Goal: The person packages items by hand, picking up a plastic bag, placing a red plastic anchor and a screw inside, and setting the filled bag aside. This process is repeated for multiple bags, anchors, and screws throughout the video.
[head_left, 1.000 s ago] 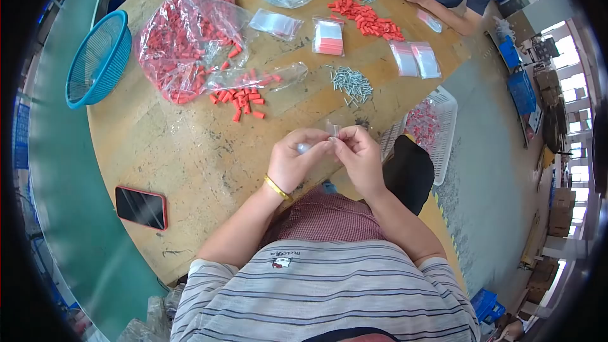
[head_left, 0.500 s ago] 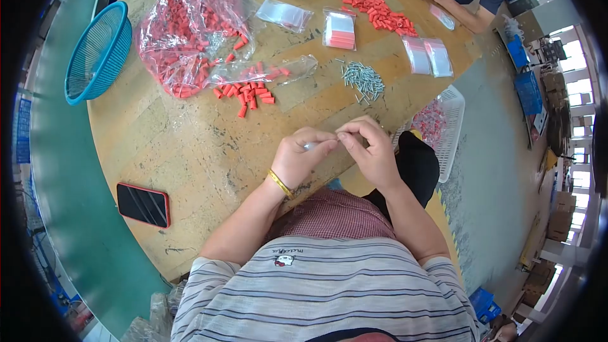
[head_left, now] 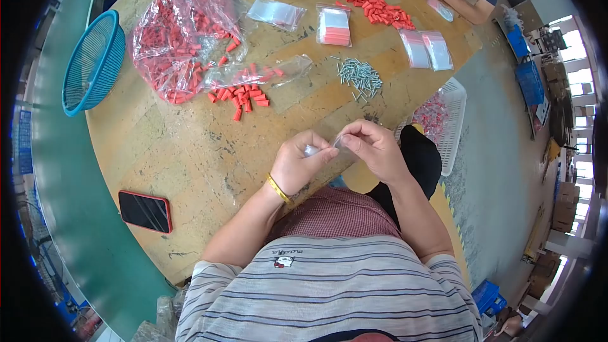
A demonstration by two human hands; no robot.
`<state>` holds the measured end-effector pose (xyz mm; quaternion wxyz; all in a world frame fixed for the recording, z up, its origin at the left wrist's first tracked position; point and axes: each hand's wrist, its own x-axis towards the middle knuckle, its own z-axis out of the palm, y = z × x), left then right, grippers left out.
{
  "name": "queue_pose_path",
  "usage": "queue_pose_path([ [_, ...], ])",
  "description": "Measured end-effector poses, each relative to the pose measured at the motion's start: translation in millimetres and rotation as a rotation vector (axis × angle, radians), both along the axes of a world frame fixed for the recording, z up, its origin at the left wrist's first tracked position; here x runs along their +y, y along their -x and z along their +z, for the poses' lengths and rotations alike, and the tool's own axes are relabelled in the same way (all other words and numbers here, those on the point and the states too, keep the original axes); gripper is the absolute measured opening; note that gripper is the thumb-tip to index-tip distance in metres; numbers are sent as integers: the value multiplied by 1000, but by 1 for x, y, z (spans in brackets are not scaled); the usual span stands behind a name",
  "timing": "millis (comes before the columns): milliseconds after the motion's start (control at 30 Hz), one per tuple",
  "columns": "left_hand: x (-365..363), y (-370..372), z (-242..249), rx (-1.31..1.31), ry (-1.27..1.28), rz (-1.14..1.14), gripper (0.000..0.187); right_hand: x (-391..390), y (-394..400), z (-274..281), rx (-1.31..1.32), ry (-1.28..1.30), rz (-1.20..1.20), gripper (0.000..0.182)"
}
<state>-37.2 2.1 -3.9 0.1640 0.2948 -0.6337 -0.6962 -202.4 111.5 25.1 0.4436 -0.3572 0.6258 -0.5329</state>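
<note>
Both hands, left hand (head_left: 296,163) and right hand (head_left: 375,149), pinched a small clear bag (head_left: 334,144) above the scuffed wooden worktop (head_left: 190,145), near a phone (head_left: 144,211).

Bright, even daylight from windows (head_left: 573,82) at right; soft shadows on the surface (head_left: 190,145); strong fisheye bending, black vignette corners; centre sharp.
</note>
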Motion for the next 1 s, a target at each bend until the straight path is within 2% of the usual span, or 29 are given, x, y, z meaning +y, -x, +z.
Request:
queue_pose_path([
  [167,3,0,3,58,-52,23,23,2,-1,-12,35,51,39,15],
  [200,3,1,-2,89,16,36,23,1,-4,-10,12,24,-6,12],
  [267,4,2,-13,91,118,57,23,-3,-9,-10,391,138,-177,11],
  [367,2,0,-4,-50,218,78,22,-4,-13,2,728,199,-210,16],
  [400,2,0,-4,-71,285,88,22,-3,-13,4,767,195,-128,16],
  [467,1,1,-11,44,547,94,21,0,-15,4,780,148,33,15],
  [567,3,2,-12,15,579,47,20,1,-21,-3,613,81,-3,12],
  [700,1,1,-7,26,544,-32,15,4,-18,-1,600,109,47,10],
  [800,-1,1,-1,41,420,-97,11,9,-13,-3,514,106,30,9],
  [1000,2,1,8,-35,324,-87,12,12,-15,-8,543,139,21,8],
])
